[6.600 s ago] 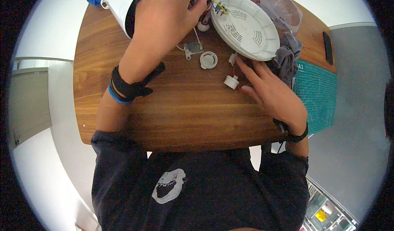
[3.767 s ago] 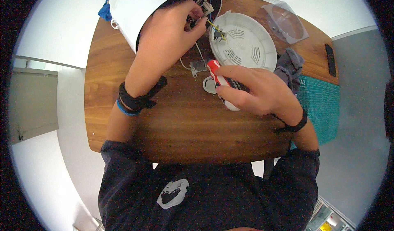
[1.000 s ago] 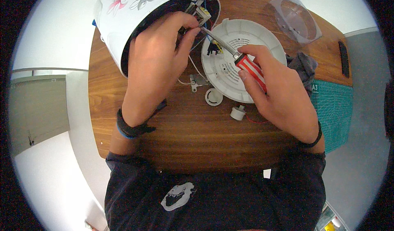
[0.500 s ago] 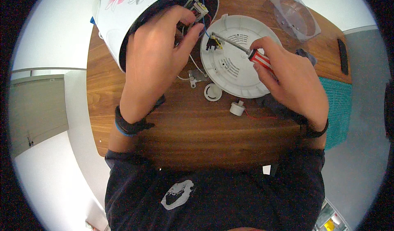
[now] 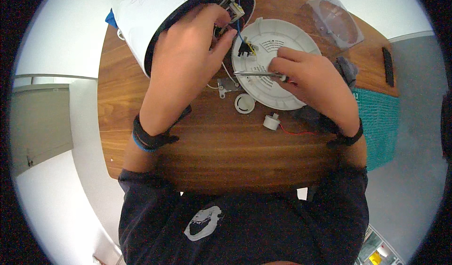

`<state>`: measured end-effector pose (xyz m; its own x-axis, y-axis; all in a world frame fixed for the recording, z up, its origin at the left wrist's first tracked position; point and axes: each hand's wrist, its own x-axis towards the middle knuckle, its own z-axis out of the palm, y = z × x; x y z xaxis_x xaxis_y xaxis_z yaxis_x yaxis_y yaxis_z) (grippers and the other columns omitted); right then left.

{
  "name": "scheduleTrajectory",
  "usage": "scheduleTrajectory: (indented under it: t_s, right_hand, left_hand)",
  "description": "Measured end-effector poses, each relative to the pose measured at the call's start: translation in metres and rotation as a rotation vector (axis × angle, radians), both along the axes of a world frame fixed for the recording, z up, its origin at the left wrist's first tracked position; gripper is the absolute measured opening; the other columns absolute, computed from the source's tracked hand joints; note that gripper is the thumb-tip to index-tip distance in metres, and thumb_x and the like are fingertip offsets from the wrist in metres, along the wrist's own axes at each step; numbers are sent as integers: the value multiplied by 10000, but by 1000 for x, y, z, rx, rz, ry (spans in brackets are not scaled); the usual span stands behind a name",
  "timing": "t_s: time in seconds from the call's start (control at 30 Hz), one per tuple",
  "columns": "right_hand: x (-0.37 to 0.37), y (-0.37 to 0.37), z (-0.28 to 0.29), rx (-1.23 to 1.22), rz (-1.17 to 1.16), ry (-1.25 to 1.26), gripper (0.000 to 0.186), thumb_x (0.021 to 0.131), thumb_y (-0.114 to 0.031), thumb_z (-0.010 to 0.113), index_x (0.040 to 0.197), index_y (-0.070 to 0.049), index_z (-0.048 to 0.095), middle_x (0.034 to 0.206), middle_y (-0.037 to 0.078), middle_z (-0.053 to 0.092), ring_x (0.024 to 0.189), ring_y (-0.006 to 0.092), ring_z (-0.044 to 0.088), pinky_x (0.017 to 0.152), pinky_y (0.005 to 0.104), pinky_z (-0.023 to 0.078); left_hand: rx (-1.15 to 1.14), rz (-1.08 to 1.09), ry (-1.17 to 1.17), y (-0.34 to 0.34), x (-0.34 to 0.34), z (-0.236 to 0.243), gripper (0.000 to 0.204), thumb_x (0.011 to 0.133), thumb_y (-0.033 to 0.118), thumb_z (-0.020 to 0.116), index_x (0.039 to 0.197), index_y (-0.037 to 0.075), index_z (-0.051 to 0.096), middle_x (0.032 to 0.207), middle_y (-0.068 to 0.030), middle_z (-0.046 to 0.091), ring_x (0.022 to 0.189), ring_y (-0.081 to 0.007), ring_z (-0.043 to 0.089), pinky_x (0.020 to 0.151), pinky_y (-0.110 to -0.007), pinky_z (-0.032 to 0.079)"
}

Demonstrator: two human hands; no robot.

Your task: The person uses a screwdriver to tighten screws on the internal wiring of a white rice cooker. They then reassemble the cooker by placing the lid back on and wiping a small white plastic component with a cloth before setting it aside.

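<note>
My right hand (image 5: 315, 79) grips a screwdriver (image 5: 256, 74) over a round white plastic base plate (image 5: 299, 34). The metal shank points left, and most of the red handle is hidden by the fingers. My left hand (image 5: 188, 48) reaches into the open end of a white housing (image 5: 136, 17) with a flower print, lying on its side. Its fingers curl in among wires and a small boxy part (image 5: 237, 11); what they hold is hidden. A black connector (image 5: 245, 47) with blue and yellow wires sits at the plate's left edge.
On the wooden table (image 5: 212, 156) lie a round white disc (image 5: 244, 104), a small white cylinder (image 5: 271, 122) with a red wire, and a metal bracket (image 5: 227, 87). A clear plastic piece (image 5: 336, 22), a dark slim object (image 5: 388, 67) and a green cutting mat (image 5: 376, 128) are to the right.
The screwdriver's tip has moved away from the black connector, toward me, and its shank now lies nearly level. My right hand has rolled over and shifted left. The left hand stays at the housing.
</note>
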<state>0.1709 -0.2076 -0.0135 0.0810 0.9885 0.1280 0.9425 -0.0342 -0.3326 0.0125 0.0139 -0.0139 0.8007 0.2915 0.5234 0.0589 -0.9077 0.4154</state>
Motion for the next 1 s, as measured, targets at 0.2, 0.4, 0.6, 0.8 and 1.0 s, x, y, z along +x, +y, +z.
scheduleTrajectory:
  t_s: [0.2,0.4,0.6,0.8,1.0]
  right_hand:
    - [-8,14,-24,-29,93,-124,357,852,-21,773,1194,-125,772,1160,45,723,1006,310,759,806,443,625]
    - [-7,22,-27,-66,112,-158,262,867,-58,764,1125,-98,751,1130,60,719,985,335,756,791,456,626]
    - [-9,28,-28,-82,126,-219,136,908,-89,731,1042,-75,710,1086,90,723,934,362,757,745,474,622]
    - [-16,28,-29,-112,97,-247,129,938,-90,709,1067,-81,715,1057,95,732,911,373,762,739,476,626]
    - [-14,27,-27,-113,73,-190,179,926,-94,729,1104,-81,715,1069,109,738,922,394,757,751,500,622]
  left_hand:
    - [-48,-33,25,4,-7,2,177,969,147,780,1100,53,705,1012,-160,785,895,-406,761,776,-495,614]
    - [-57,-51,29,4,-6,4,173,971,135,762,1099,40,692,1019,-186,776,910,-430,752,783,-512,610]
    - [-71,-80,18,9,-5,-2,187,962,144,771,1091,37,689,1026,-206,768,926,-452,739,807,-530,599]
    - [-40,-74,34,7,-10,2,240,925,138,798,1107,41,675,1044,-212,753,966,-457,732,836,-537,590]
    - [-37,-90,66,8,-10,-1,290,926,147,801,1147,45,643,1077,-213,746,985,-457,733,830,-547,600]
